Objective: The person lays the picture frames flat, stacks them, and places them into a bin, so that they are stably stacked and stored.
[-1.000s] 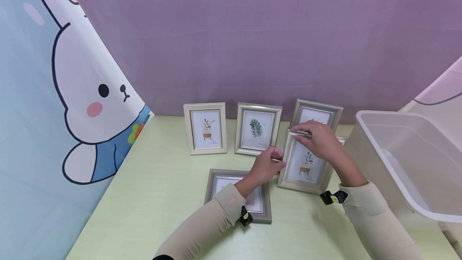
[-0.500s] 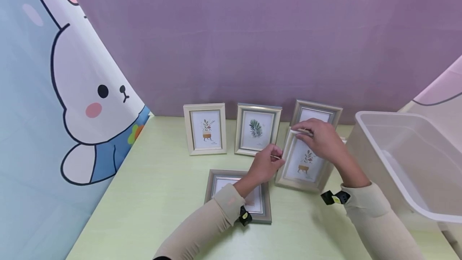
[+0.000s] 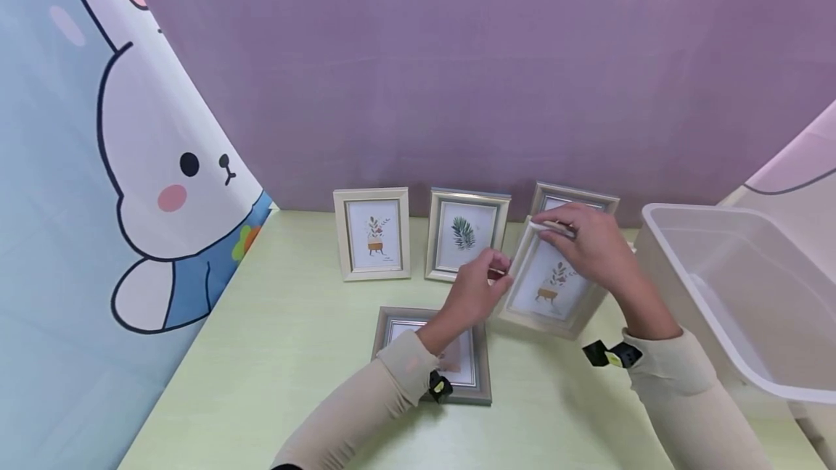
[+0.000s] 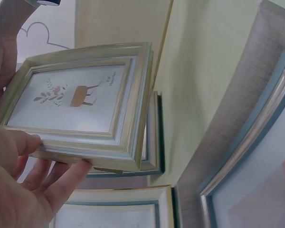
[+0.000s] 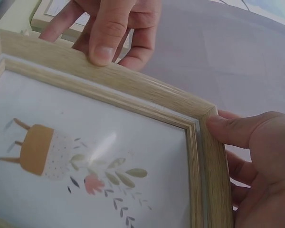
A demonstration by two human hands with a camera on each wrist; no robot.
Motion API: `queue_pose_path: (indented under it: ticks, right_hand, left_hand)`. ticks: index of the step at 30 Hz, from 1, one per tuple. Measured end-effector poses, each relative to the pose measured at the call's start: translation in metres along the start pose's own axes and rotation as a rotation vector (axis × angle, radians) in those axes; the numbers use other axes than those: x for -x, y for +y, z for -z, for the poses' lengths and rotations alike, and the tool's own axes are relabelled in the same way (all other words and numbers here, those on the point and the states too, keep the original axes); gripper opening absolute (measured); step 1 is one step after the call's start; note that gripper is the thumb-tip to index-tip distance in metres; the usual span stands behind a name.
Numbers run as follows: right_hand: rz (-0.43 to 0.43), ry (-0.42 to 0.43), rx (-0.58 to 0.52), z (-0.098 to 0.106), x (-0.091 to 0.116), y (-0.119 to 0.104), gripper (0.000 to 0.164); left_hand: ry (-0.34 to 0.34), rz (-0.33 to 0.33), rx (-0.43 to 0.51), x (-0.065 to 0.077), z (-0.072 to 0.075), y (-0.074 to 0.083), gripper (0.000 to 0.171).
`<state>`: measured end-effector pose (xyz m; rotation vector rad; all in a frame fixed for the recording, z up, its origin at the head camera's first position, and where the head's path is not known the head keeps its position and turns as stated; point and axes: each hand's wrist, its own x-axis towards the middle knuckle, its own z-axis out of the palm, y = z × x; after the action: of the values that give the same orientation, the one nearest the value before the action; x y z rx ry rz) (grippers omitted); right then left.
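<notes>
Beige picture frame (image 3: 547, 287), both hands (image 3: 472, 294) (image 3: 593, 246) pinching its adjacent edges.

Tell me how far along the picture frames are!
Three look done: the cream plant-print frame, the leaf-print frame and a partly hidden frame stand by the purple backdrop. In hand: the left hand and right hand hold a tilted plant-print frame. Probably left: standing that one up, then maybe the gray frame, which lies flat on the table.
</notes>
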<state>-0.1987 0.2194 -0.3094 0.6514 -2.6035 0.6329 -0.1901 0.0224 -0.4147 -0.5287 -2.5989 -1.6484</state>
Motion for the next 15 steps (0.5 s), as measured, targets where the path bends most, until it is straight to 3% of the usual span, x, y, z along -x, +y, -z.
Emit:
queue_pose_path:
  ticks: [10, 15]
  right_hand:
    - [-0.041, 0.052, -0.006, 0.003, 0.002, 0.0, 0.023]
    - [-0.037, 0.085, -0.054, 0.004, 0.004, 0.001, 0.033]
  left_hand:
    - [0.017, -0.087, -0.183, 0.001, 0.017, 0.009, 0.018]
    - [0.037, -0.127, -0.278, 0.001, 0.026, 0.013, 0.017]
